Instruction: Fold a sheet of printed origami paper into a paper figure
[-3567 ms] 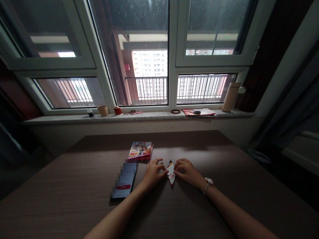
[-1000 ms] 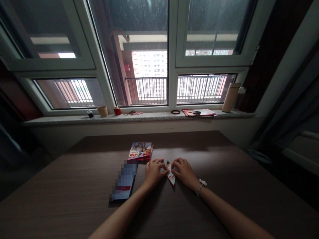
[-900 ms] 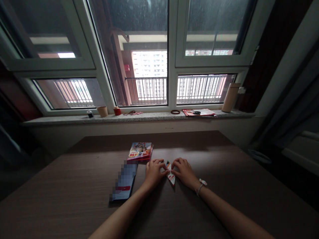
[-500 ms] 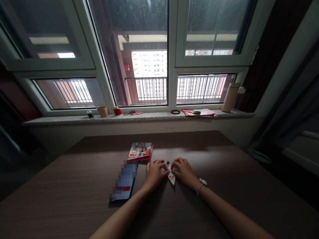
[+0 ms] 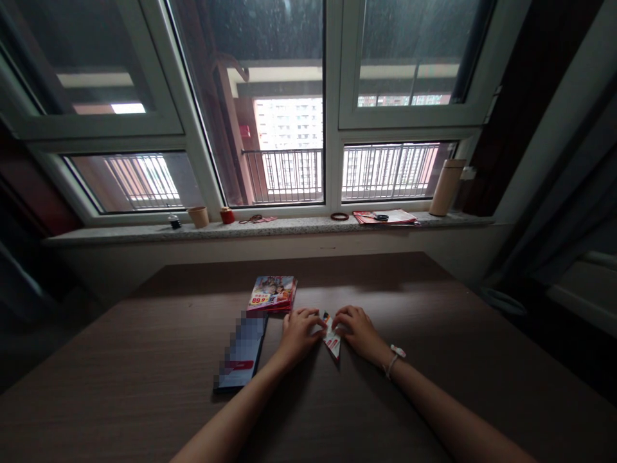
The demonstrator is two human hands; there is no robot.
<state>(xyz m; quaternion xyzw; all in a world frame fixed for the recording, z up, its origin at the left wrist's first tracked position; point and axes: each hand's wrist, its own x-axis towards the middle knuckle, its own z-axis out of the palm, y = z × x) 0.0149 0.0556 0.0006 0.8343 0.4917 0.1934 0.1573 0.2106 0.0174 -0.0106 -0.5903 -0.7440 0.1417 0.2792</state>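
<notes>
A small folded piece of printed paper (image 5: 332, 341), white with red and other colours and pointed at its near end, lies on the dark wooden table (image 5: 144, 386). My left hand (image 5: 297, 333) presses on its left side with curled fingers, thumb touching the paper. My right hand (image 5: 357, 331), a bracelet on its wrist, pinches the paper's right side. Both hands meet over the paper's upper part, which they partly hide.
A stack of colourful leaflets (image 5: 272, 292) lies just beyond my left hand. A dark phone (image 5: 241, 352) rests left of my left forearm. On the windowsill stand a beige bottle (image 5: 446, 187), small cups (image 5: 198, 215), a ring (image 5: 340, 217) and papers (image 5: 385, 218).
The paper has been folded narrower since the earliest frame, and my hands have drawn closer together on it. Over the last second they have barely shifted.
</notes>
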